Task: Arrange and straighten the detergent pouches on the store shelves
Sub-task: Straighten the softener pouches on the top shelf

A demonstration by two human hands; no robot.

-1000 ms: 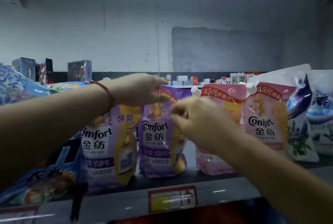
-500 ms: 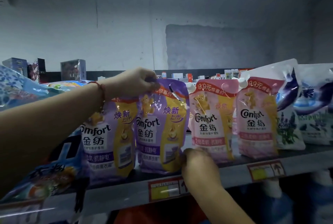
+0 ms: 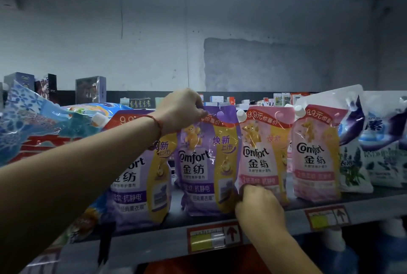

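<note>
The left hand (image 3: pixel 179 108) pinches the top edge of the middle purple pouch (image 3: pixel 207 163) standing upright on the shelf (image 3: pixel 167 245), while the right hand (image 3: pixel 258 208), fingers curled, grips the lower corner of the adjacent pink pouch (image 3: pixel 263 154).

Retail shop aisle. Evidence: a grey metal shelf (image 3: pixel 275 214) stocked with a row of upright glossy purple and pink plastic softener pouches (image 3: pixel 263 152) printed with price banners; a red-framed paper price tag with yellow label (image 3: pixel 213 237) clipped to the shelf edge just below-left of the right hand's fingers (image 3: pixel 253 194); small boxed goods (image 3: pixel 217 99) behind.
</note>
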